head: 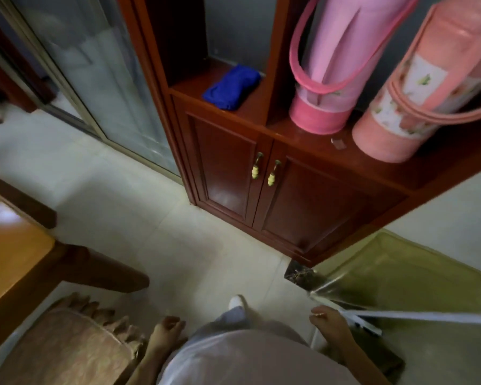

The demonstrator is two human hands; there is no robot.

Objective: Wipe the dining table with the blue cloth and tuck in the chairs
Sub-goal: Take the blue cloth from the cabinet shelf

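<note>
The left hand [167, 329] hangs low beside the person's body, its grip loose: the fingers curl gently inward and hold nothing. The right hand [328, 322] hangs on the other side with its fingers also curled. A pale strip [428, 318] runs off to the right from just behind it, and it is not possible to tell whether the grip has hold of that strip or merely hangs in front of it. Between the hands are the person's light clothing and one white shoe [236, 301] on the pale tiled floor [122, 176]. Just beside the left hand is a chair [67, 351] with a pinkish patterned cushion and fringed edge. Beyond it, at the left edge, is a corner of the glossy orange-brown wooden bench [11, 245]. To the right of the right hand lies a green bag-like object [400, 273] under clear plastic. Straight ahead, well apart from both hands, stands a dark red-brown wooden cabinet [289, 204] with two doors and two pale handles. The blue cloth [231, 88] lies crumpled on the cabinet's open shelf [195, 87], in the left compartment. In the compartment to its right, two rolled bundles stand leaning: a pink one [331, 79] and a salmon one [417, 101]. A glass sliding door [95, 65] is left of the cabinet.
</note>
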